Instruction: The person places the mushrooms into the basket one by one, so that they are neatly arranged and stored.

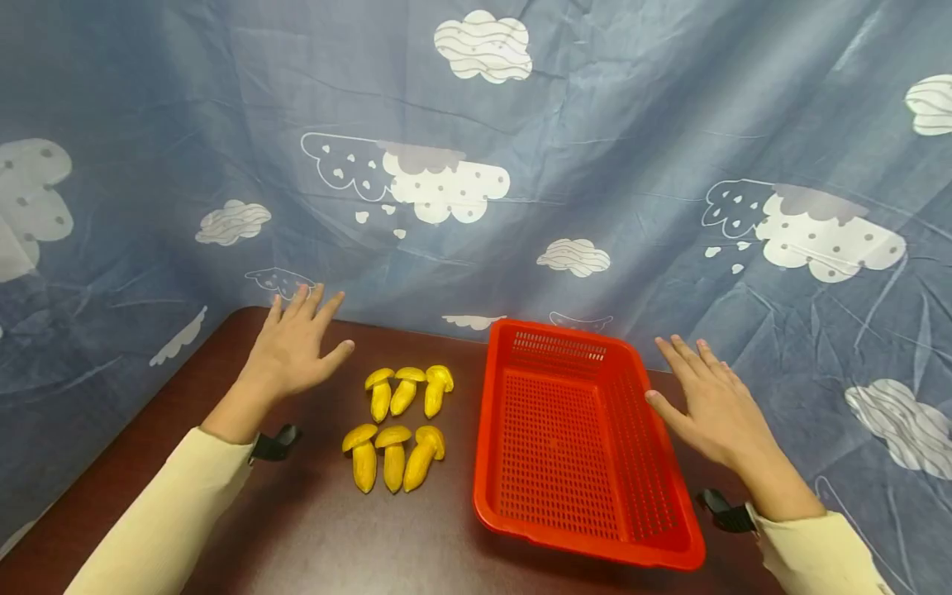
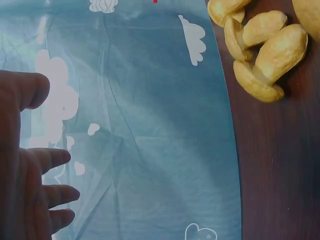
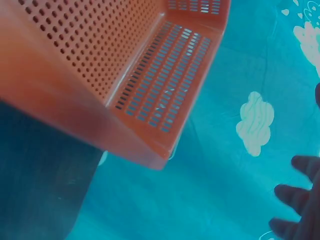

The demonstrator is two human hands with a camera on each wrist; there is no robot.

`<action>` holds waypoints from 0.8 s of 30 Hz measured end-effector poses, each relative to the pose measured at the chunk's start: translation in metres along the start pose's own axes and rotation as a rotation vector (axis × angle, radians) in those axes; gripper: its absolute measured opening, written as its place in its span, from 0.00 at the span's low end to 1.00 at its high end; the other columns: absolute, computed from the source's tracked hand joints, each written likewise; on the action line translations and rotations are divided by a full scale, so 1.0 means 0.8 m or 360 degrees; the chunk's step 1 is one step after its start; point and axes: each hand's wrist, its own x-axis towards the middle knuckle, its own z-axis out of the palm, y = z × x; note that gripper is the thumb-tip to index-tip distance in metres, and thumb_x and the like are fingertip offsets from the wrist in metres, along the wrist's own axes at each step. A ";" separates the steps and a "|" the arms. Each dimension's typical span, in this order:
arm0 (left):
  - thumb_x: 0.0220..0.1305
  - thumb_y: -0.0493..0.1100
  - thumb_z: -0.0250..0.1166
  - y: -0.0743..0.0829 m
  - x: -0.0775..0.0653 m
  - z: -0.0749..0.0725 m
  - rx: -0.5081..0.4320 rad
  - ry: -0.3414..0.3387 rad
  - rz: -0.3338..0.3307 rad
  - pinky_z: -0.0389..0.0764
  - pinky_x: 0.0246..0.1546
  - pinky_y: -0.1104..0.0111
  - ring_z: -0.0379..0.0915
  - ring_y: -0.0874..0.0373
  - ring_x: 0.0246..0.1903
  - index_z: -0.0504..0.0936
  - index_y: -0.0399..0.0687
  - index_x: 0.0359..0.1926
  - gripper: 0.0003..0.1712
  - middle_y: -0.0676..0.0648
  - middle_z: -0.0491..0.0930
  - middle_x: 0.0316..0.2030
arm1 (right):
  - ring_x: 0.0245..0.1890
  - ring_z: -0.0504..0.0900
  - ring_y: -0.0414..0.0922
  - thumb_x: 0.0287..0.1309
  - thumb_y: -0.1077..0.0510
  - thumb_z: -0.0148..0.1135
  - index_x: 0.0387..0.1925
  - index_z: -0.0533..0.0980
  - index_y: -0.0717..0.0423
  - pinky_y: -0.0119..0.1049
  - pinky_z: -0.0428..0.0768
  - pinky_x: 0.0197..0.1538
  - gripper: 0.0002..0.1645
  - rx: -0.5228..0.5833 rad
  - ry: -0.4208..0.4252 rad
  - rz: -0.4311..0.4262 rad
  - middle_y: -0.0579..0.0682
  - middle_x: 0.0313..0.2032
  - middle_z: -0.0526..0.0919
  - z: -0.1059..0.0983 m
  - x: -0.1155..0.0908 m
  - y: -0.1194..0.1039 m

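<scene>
Several yellow mushrooms (image 1: 392,459) lie in two rows on the dark table, stems toward the front. To their left my left hand (image 1: 292,351) hovers with fingers spread, holding nothing. The left wrist view shows part of the mushroom group (image 2: 280,52) beyond that hand (image 2: 37,175). Right of the mushrooms stands a red perforated plastic basket (image 1: 483,463), with nothing in it. My right hand (image 1: 710,409) is held up by the basket's right side, fingers extended and holding nothing. In the right wrist view the basket (image 3: 135,145) fills the upper left, and fingertips (image 3: 292,197) show at the right edge.
The dark brown table (image 1: 320,541) ends at the back against a blue-grey curtain (image 1: 595,124) printed with white clouds. The curtain also hangs along the left and right sides. A black strap (image 1: 275,444) sits on the left wrist and another (image 1: 725,511) on the right.
</scene>
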 end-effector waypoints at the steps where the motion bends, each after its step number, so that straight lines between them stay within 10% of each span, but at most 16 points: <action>1: 0.66 0.64 0.51 0.001 -0.001 0.001 -0.0009 0.0009 0.0009 0.39 0.69 0.38 0.41 0.33 0.73 0.52 0.49 0.75 0.44 0.33 0.47 0.74 | 0.71 0.53 0.66 0.63 0.39 0.54 0.75 0.50 0.45 0.68 0.52 0.66 0.45 0.0023 0.0011 -0.0024 0.62 0.72 0.58 0.001 -0.001 0.001; 9: 0.64 0.59 0.56 0.003 -0.013 0.018 -0.0167 0.0179 0.0119 0.58 0.64 0.38 0.56 0.34 0.68 0.63 0.48 0.70 0.38 0.34 0.62 0.68 | 0.63 0.65 0.65 0.59 0.52 0.63 0.71 0.60 0.43 0.66 0.61 0.57 0.40 0.0409 0.0074 -0.0154 0.63 0.65 0.68 0.013 -0.008 0.015; 16: 0.63 0.58 0.59 0.006 -0.031 0.031 -0.0381 0.0166 0.0138 0.72 0.53 0.43 0.68 0.39 0.59 0.68 0.48 0.66 0.34 0.41 0.71 0.62 | 0.54 0.70 0.24 0.61 0.60 0.61 0.69 0.63 0.49 0.15 0.65 0.50 0.35 0.0796 0.0018 -0.0059 0.49 0.61 0.72 0.045 -0.026 0.033; 24: 0.61 0.58 0.62 0.013 -0.048 0.051 -0.0573 0.0045 0.0084 0.75 0.52 0.47 0.71 0.46 0.60 0.73 0.52 0.61 0.30 0.47 0.75 0.59 | 0.50 0.75 0.25 0.62 0.69 0.55 0.66 0.62 0.64 0.17 0.74 0.46 0.31 0.1170 0.0020 -0.0060 0.28 0.55 0.72 0.070 -0.043 0.049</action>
